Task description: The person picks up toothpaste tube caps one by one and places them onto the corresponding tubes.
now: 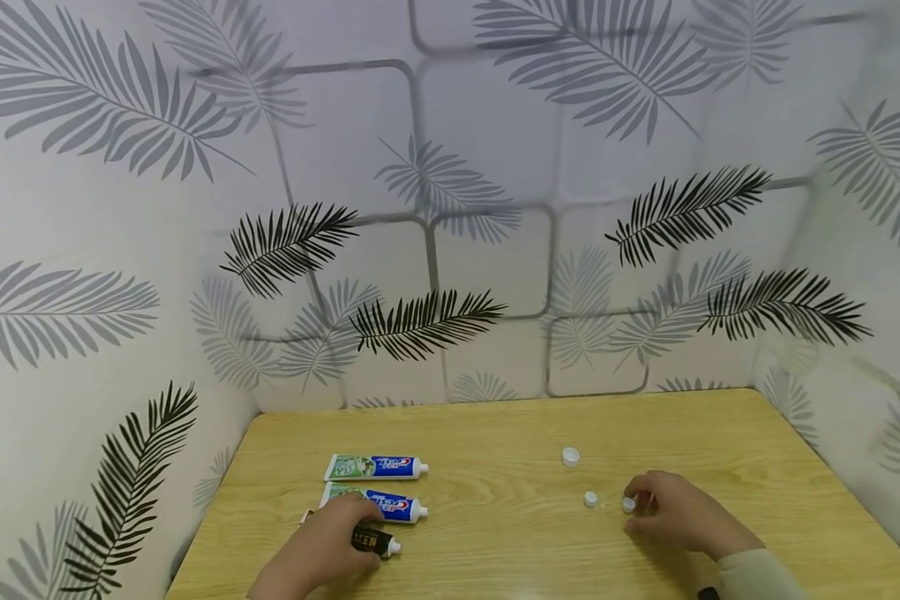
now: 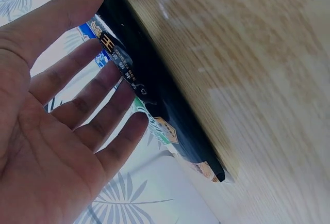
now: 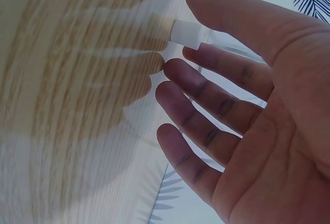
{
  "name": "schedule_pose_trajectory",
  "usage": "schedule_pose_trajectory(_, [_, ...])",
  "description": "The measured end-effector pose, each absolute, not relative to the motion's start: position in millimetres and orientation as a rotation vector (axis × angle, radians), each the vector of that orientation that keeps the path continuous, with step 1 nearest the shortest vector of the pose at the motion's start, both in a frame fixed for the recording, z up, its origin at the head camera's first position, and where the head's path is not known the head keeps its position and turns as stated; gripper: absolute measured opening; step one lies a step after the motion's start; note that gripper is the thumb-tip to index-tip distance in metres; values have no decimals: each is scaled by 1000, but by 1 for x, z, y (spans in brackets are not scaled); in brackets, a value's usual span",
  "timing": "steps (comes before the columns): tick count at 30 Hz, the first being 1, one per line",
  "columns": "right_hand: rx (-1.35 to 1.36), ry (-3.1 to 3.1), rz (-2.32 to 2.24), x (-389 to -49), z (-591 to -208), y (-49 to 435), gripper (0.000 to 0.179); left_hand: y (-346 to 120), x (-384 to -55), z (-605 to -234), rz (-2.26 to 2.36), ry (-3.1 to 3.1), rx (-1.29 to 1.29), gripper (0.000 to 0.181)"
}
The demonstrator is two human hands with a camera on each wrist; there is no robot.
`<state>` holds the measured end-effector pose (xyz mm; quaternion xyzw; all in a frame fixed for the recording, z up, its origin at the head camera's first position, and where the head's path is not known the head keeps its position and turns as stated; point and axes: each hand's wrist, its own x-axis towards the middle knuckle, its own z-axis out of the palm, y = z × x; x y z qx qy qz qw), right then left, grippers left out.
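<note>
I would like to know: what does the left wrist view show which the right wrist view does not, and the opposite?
Only the left wrist view: the left hand, a black Queen Bee toothpaste tube and part of a blue-and-green tube behind it.
Only the right wrist view: the right hand and a small white cap.
Both: the wood-grain tabletop and leaf-patterned wall covering.

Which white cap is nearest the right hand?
The rightmost cap, beside the right hand; the middle cap and largest cap lie farther left.
</note>
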<state>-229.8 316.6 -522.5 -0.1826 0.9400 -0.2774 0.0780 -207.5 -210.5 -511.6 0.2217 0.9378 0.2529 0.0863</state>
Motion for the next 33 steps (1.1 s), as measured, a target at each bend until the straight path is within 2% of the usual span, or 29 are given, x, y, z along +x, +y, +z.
schedule_pose_trajectory(15, [-529,2831,-827,-232,-524,314,22,-211,-208,-512,742,2819,731,35])
schedule_pose_trajectory(23, [-502,2834,-797,-234,-522,310,28,-209,-209,-512,684,2841,755,33])
schedule_pose_trajectory(33, [-541,2843,-799,-234,-524,312,27,-206,-208,-509,649,2837,765,30])
